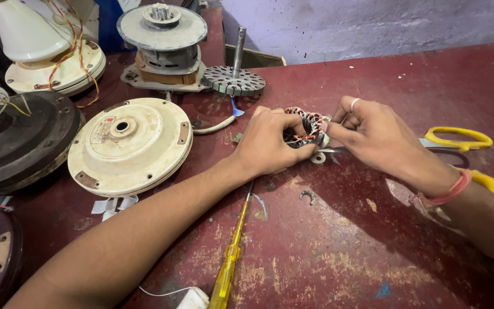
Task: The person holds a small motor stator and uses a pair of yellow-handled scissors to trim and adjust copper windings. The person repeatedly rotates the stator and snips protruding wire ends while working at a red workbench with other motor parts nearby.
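My left hand [270, 143] grips a small motor stator [307, 123] wound with copper wire, resting on the dark red worktable [338, 240]. My right hand [373, 134], with a ring on one finger, pinches at the stator's right edge, fingers closed on its winding or a thin wire; which one I cannot tell. Scissors with yellow handles [461, 137] lie under my right wrist, blades pointing toward the stator. A small metal clip [308, 196] lies on the table just below my hands.
A yellow-handled screwdriver [230, 266] lies under my left forearm. A cream fan motor cover [130, 143] sits at left, a dark housing [18, 143] beyond it. A rotor with shaft [234, 77], another motor [164, 43] and a wired cream fan base [52, 63] stand at the back.
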